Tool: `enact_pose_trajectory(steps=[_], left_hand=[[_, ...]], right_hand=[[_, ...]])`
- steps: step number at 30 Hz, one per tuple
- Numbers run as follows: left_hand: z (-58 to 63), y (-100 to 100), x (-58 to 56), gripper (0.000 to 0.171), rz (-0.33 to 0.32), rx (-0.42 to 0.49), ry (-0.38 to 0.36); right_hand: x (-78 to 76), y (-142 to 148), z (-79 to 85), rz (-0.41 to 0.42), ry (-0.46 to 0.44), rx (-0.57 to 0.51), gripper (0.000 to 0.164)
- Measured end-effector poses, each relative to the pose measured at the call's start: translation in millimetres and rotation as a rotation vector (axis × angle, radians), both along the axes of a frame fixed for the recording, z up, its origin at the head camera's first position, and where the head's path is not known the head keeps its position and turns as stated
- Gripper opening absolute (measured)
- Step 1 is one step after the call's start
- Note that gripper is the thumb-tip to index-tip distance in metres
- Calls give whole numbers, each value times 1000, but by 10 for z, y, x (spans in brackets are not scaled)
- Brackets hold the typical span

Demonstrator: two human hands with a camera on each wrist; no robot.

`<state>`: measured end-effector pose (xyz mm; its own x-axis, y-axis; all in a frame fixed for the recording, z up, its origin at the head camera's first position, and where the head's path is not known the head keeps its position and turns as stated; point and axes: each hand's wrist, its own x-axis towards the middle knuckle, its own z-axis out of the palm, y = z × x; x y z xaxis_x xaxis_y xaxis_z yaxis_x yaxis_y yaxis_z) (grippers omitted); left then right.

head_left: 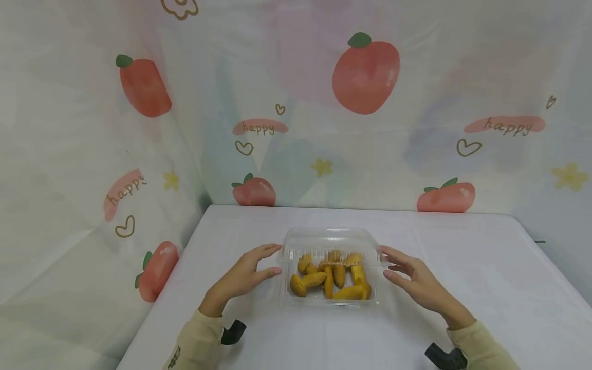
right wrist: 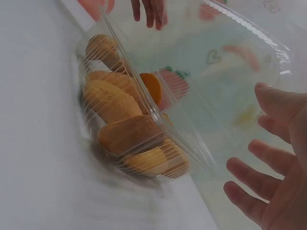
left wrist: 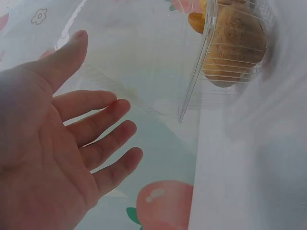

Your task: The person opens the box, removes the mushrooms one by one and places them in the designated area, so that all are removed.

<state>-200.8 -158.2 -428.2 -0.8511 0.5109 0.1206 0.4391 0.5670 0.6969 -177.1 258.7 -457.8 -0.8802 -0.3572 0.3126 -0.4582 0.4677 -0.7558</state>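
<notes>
Head: clear container (head_left: 328,302) on white table (head_left: 333,339), between both hands, yellow-brown mushrooms (head_left: 339,277) inside, lid (head_left: 328,235) raised. Left hand (head_left: 240,273) just left of it, right hand (head_left: 418,282) just right; can't tell if fingertips touch. Left wrist: fingers spread, nothing gripped. Right wrist: fingers spread wide, nothing gripped, mushrooms visible through ribbed wall.

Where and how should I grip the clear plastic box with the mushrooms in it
Likely best: its two opposite side walls, low down, left hand from the left, right hand from the right. The clear plastic box sits flat on the white table, lid raised, mushrooms spread inside, so paired low support should keep it level; the lid alone might flex.
</notes>
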Motion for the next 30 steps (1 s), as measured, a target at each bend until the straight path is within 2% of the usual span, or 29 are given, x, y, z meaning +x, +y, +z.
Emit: enact_pose_trajectory(steps=[10,15,20,30], left_hand=[[-30,-18,-100,63,-24,93,15],[-45,-12,-150,58,-54,186,-13],[-57,-5,-192,57,-60,239,-36],[-70,9,-307,59,-58,306,-69]], right_hand=[[-69,-3,87,-16,-30,8,57],[-90,1,108,-17,-52,-6,59],[-138,-11,128,-15,-67,-29,59],[-254,-42,126,63,-51,-112,65]])
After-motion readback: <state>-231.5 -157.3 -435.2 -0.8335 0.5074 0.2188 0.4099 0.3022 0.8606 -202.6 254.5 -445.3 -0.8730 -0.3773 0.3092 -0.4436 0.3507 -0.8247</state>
